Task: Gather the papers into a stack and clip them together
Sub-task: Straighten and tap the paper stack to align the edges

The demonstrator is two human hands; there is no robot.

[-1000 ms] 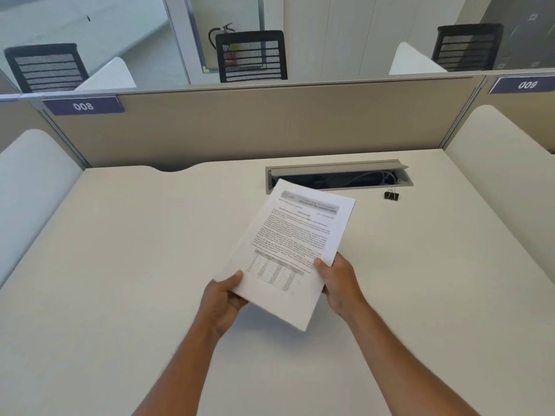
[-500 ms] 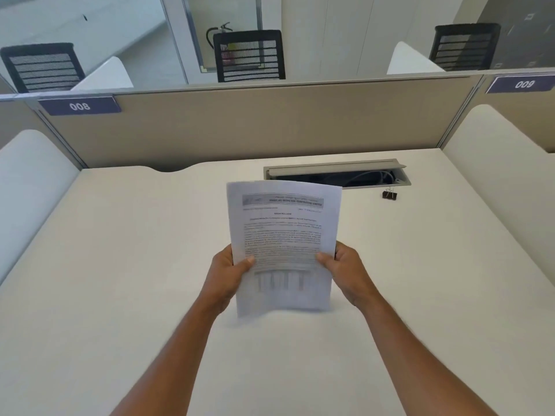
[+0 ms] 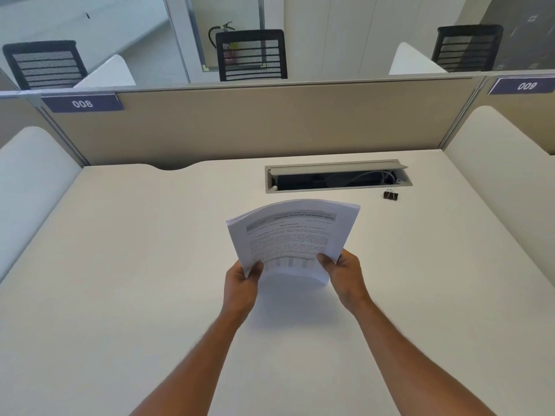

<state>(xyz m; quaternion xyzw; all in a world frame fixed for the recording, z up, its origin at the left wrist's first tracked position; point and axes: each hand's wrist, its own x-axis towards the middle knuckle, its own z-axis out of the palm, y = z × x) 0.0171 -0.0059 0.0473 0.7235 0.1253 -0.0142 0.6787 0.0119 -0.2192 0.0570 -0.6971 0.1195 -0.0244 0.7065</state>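
A stack of white printed papers (image 3: pixel 292 235) stands nearly upright above the middle of the desk, its top bowed back in a curve. My left hand (image 3: pixel 241 283) grips its lower left edge and my right hand (image 3: pixel 342 273) grips its lower right edge, thumbs on the printed front. The bottom edge is blurred, at or just above the desk surface. A small black binder clip (image 3: pixel 390 194) lies on the desk at the back right, well apart from both hands.
An open cable slot (image 3: pixel 338 177) with wires inside is set into the cream desk (image 3: pixel 120 280) just behind the papers. Beige partition panels (image 3: pixel 240 124) close the back, white rounded dividers (image 3: pixel 30 181) the sides. Black chairs stand beyond.
The papers went from lying tilted and slanted to the right, to squared upright between both hands; now their top curls back and the stack sits lower.
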